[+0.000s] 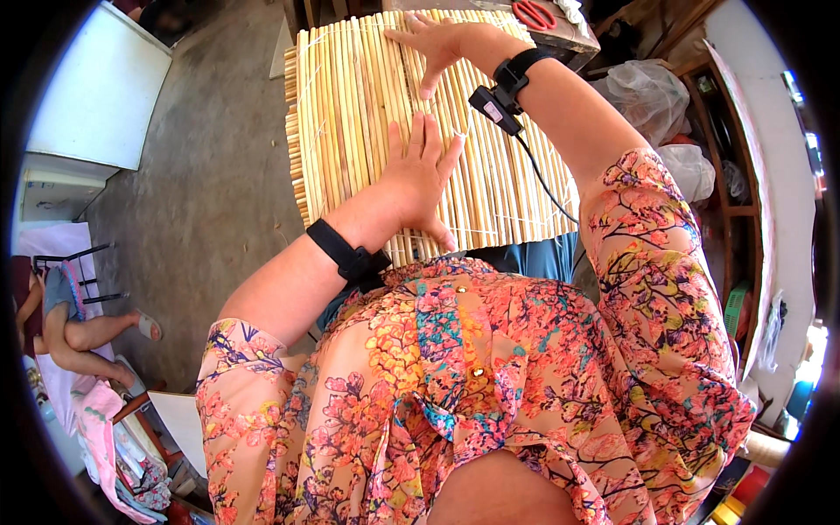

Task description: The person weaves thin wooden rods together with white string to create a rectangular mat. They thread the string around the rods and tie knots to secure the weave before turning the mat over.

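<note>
A mat of pale wooden sticks, tied side by side with white thread, lies in front of me with its near edge against my body. My left hand rests on its nearer half, fingers spread and pointing away. A small white patch shows at one of its fingertips. Farther off, my right hand reaches across the far part of the mat with its fingers apart. Neither hand grips anything. Stick ends jut out in layers along the left side.
Red-handled scissors lie on a surface beyond the mat. Wooden shelving with plastic bags stands on the right. A white cabinet is at far left. Below it, another person's bare legs show. A black cable hangs from my right wrist strap.
</note>
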`<state>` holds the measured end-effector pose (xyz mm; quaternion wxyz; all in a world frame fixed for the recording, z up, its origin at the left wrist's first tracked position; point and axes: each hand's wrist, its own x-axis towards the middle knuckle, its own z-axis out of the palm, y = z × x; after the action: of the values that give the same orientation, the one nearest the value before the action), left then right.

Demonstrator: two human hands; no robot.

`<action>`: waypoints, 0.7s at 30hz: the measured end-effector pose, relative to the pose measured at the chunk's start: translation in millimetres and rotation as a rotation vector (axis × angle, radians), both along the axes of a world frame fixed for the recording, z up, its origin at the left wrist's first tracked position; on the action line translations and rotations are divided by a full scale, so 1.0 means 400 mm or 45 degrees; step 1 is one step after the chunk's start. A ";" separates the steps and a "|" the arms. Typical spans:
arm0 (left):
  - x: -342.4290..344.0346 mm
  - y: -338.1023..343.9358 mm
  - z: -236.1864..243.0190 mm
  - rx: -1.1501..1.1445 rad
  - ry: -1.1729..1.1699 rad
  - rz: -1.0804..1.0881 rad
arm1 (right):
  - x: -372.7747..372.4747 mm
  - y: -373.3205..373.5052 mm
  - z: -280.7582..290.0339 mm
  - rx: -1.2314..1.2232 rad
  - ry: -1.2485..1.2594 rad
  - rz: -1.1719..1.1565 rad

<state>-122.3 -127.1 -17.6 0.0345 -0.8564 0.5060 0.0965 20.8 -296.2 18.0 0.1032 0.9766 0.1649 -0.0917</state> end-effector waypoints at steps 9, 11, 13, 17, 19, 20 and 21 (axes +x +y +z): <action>-0.008 0.003 0.003 -0.052 0.038 0.011 | 0.006 -0.004 -0.012 0.051 0.034 -0.023; -0.007 0.003 -0.006 -0.061 0.031 0.010 | 0.005 -0.002 -0.013 0.049 0.038 -0.027; -0.007 0.005 -0.011 -0.068 0.021 0.013 | 0.003 0.004 -0.011 0.049 0.039 -0.028; -0.010 0.008 -0.006 -0.059 0.026 0.011 | -0.009 0.012 0.012 -0.004 0.087 0.011; -0.010 0.009 0.005 -0.086 0.012 -0.006 | -0.010 0.005 0.027 -0.007 0.092 0.031; -0.014 0.010 0.007 -0.095 -0.007 0.001 | -0.018 0.008 0.030 0.012 0.103 0.039; -0.016 0.010 0.012 -0.084 0.002 -0.003 | -0.020 0.009 0.038 -0.002 0.109 0.032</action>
<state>-128.7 -122.9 -12.9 0.0061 -0.8564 0.5100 0.0804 12.7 -292.4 33.3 0.0978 0.9696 0.1813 -0.1322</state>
